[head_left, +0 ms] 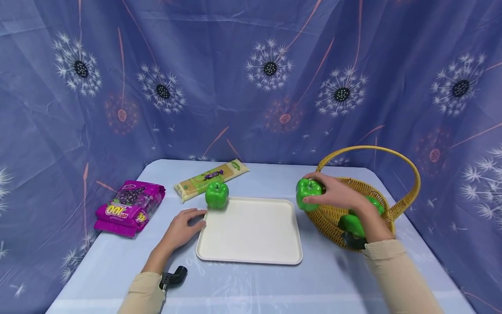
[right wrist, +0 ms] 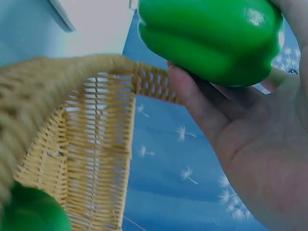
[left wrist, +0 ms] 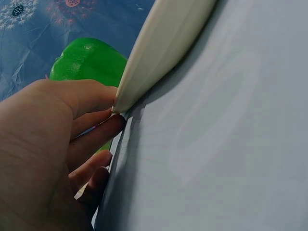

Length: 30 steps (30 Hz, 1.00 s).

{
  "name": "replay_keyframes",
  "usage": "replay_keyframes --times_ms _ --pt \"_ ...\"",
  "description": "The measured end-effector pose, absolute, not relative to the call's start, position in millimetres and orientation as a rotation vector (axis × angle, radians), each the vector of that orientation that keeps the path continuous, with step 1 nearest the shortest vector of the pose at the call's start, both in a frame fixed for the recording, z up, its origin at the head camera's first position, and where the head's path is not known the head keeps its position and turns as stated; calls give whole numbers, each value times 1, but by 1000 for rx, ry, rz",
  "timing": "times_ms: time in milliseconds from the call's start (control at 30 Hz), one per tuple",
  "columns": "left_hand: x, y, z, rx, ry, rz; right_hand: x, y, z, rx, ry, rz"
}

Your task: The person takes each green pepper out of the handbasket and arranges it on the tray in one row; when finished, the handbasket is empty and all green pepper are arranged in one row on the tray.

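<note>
My left hand (head_left: pixel 183 229) is at the left rim of a white rectangular tray (head_left: pixel 251 231). In the left wrist view its thumb and a finger meet the tray's edge (left wrist: pixel 159 53) from either side. A green bell pepper (head_left: pixel 217 195) sits at the tray's back left corner. My right hand (head_left: pixel 331 190) grips another green bell pepper (head_left: pixel 308 194) above the left rim of a wicker basket (head_left: pixel 327 226). More green peppers (head_left: pixel 352 225) lie in the basket, partly hidden by my right forearm. The right wrist view shows fingers under the held pepper (right wrist: pixel 211 38).
A purple grape-candy bag (head_left: pixel 131 207) lies on the left of the table. Behind the tray is a long yellow packet (head_left: pixel 211 179). The basket's tall handle (head_left: pixel 412 174) arches over the right side. A blue dandelion-print curtain (head_left: pixel 219 87) surrounds the table.
</note>
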<state>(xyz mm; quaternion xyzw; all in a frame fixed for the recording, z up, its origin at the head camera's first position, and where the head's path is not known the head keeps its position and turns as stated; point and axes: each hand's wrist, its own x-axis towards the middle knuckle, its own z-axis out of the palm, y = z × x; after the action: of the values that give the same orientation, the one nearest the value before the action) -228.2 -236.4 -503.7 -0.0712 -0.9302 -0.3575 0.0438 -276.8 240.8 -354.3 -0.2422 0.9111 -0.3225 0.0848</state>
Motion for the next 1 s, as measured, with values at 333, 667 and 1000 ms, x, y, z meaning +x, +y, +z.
replay_keyframes --times_ms 333,667,1000 --pt "-231 -238 -503 -237 -2837 -1088 -283 220 -365 -716 2705 -942" --pt "-233 -237 -503 -244 -2831 -1097 -290 198 -376 -770 2699 -965" --pt "-230 -237 -502 -241 -2828 -1085 -303 172 -398 -792 2663 -1010"
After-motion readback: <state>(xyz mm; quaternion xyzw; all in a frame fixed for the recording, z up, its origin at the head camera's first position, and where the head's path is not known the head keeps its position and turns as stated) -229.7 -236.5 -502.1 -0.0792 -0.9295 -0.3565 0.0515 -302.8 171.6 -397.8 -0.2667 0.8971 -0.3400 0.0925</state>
